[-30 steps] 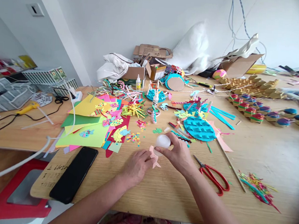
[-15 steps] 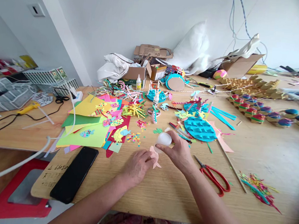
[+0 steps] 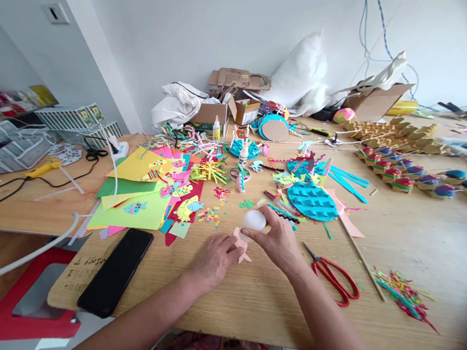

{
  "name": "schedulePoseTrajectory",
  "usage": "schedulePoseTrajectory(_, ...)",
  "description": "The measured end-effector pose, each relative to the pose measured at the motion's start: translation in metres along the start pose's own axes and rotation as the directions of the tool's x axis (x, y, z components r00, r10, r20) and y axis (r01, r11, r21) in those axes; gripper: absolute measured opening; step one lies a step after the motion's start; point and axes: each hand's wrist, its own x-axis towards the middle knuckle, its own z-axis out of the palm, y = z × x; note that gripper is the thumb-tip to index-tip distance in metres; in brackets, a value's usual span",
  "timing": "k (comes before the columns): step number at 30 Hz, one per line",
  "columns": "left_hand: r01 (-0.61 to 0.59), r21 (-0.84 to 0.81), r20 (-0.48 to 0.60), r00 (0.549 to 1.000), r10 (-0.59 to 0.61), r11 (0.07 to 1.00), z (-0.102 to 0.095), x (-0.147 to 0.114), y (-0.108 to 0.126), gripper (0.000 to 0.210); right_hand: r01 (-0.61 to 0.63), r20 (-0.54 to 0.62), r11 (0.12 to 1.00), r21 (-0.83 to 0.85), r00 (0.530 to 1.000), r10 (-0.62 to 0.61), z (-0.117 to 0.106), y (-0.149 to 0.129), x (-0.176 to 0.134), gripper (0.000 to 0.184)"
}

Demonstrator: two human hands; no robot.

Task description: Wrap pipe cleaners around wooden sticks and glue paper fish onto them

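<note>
A pink paper fish cut-out (image 3: 242, 246) lies on the table in front of me, its tail pointing toward me. My left hand (image 3: 219, 254) grips its left edge, fingers bent and pressed down on it. Over the fish's upper end, my right hand (image 3: 277, 237) pinches a white squeeze bottle (image 3: 253, 221) between thumb and fingers. The bottle's round end faces me, so its tip is hidden. Just beyond it is a small white cap-like piece (image 3: 261, 202). Green paper scraps (image 3: 246, 204) and confetti dots (image 3: 209, 215) are scattered nearby.
Red-handled scissors (image 3: 336, 279) lie right of my right arm, near a thin stick (image 3: 366, 268). A black phone (image 3: 116, 273) rests at the left front edge. Coloured paper sheets (image 3: 132, 215) with decorated fish lie left. A blue egg-tray oval (image 3: 312, 200) sits beyond my right hand.
The white bottle in my right hand has shifted slightly left and toward me over the fish. My left hand and the fish stay in place.
</note>
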Motion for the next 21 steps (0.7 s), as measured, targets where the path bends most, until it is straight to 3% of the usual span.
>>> schedulePoseTrajectory(21, -0.002, -0.01, -0.006, 1.0, 0.002, 1.0, 0.0047, -0.0012, -0.0026, 0.026, 0.03, -0.025, 1.0, 0.003, 0.999, -0.03, 0.0011, -0.0012, 0.0014, 0.027)
